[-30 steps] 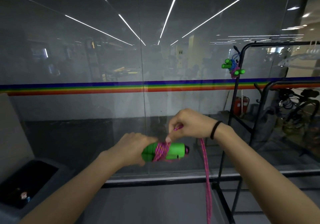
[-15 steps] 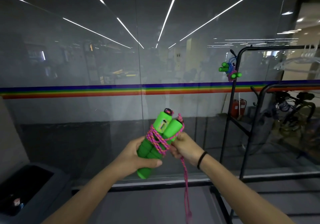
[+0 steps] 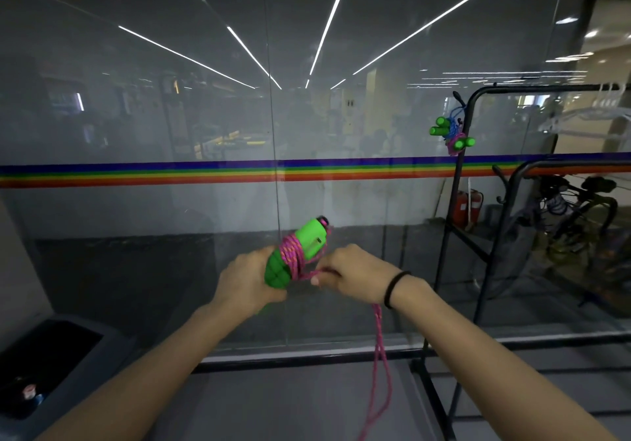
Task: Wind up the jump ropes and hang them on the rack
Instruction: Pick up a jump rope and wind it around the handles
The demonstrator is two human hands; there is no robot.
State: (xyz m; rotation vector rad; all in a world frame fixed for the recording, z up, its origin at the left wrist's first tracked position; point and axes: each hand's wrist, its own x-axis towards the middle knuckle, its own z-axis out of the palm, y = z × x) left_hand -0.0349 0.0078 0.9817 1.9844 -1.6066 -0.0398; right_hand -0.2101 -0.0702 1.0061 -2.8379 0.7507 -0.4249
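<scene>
Presently, left hand (image 3: 246, 280) grips green jump-rope handles (image 3: 309, 244); right hand (image 3: 353, 269) pinches pink cord (image 3: 378, 334) wound round them. At 8 o'clock, grey bin (image 3: 102, 355) holds small indistinct items (image 3: 30, 392).

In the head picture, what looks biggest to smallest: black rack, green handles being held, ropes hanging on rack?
Largest: black rack.
Next: green handles, though nearness to the camera inflates them.
Smallest: hanging ropes, farther away.

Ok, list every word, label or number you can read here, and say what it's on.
No text here can be read.
Extinguishers: label too blurred to read.
Item in the bin: any print too small to read.
Green handles: no readable marking.
</scene>
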